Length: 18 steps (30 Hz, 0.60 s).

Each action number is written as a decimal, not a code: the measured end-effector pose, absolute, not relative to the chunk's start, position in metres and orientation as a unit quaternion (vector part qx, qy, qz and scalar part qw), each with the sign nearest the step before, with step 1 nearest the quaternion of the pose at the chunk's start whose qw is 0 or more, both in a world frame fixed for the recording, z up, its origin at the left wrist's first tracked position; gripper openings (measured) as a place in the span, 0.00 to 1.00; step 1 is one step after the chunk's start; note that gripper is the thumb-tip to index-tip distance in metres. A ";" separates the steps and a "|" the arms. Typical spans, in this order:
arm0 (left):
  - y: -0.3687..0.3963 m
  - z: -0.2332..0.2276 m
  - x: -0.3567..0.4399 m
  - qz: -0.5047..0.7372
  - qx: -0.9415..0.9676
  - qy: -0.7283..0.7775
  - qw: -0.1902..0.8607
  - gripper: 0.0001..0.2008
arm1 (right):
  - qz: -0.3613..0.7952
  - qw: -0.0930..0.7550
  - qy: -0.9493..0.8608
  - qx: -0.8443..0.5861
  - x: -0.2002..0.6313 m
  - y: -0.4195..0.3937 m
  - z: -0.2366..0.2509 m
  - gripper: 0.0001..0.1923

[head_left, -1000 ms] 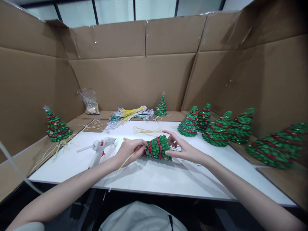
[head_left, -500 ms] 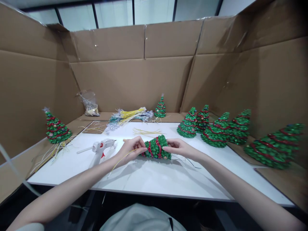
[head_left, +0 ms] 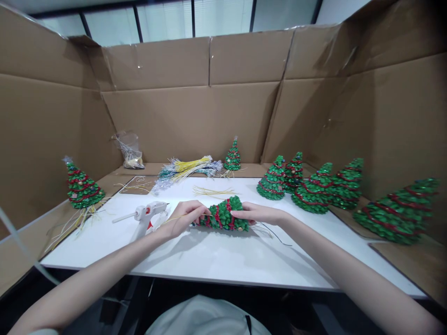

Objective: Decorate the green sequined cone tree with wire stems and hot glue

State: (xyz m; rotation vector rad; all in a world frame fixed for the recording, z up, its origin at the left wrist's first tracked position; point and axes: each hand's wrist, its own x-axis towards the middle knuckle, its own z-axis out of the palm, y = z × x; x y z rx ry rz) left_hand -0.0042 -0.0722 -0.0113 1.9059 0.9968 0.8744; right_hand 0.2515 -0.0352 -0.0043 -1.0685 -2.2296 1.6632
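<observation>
- A small green toy tree (head_left: pixel 223 215) with red trim is held on its side just above the white desk (head_left: pixel 223 260), near its middle.
- The left hand (head_left: pixel 183 217) is closed around the narrow tip, with a thin yellow strand (head_left: pixel 174 217) pinched there.
- The right hand (head_left: pixel 256 214) is clamped on the wide base.
- A white glue gun (head_left: pixel 145 216) is seen just left of the left hand.
- More finished trees (head_left: pixel 314 186) are lined up at the right.

just one head cam, looking forward and down at the white table (head_left: pixel 226 256), close in, cardboard wall (head_left: pixel 195 116) at 12 o'clock
</observation>
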 end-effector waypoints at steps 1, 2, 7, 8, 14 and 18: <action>-0.072 -0.012 -0.004 0.350 0.752 0.399 0.391 0.17 | 0.559 0.079 -0.745 -0.355 0.251 -0.034 -0.005 0.23; -0.072 -0.012 -0.004 0.355 0.750 0.402 0.388 0.16 | 0.561 0.078 -0.745 -0.354 0.250 -0.033 -0.006 0.22; -0.071 -0.015 -0.002 0.364 0.750 0.395 0.386 0.11 | 0.572 0.099 -0.732 -0.357 0.253 -0.030 -0.013 0.24; -0.071 -0.016 -0.001 0.360 0.751 0.396 0.387 0.11 | 0.579 0.111 -0.725 -0.356 0.253 -0.028 -0.016 0.24; -0.071 -0.014 0.007 0.337 0.760 0.394 0.391 0.11 | 0.618 0.104 -0.697 -0.349 0.253 -0.020 -0.023 0.27; -0.073 -0.007 0.013 0.319 0.770 0.405 0.375 0.10 | 0.631 0.080 -0.678 -0.368 0.248 -0.021 -0.015 0.28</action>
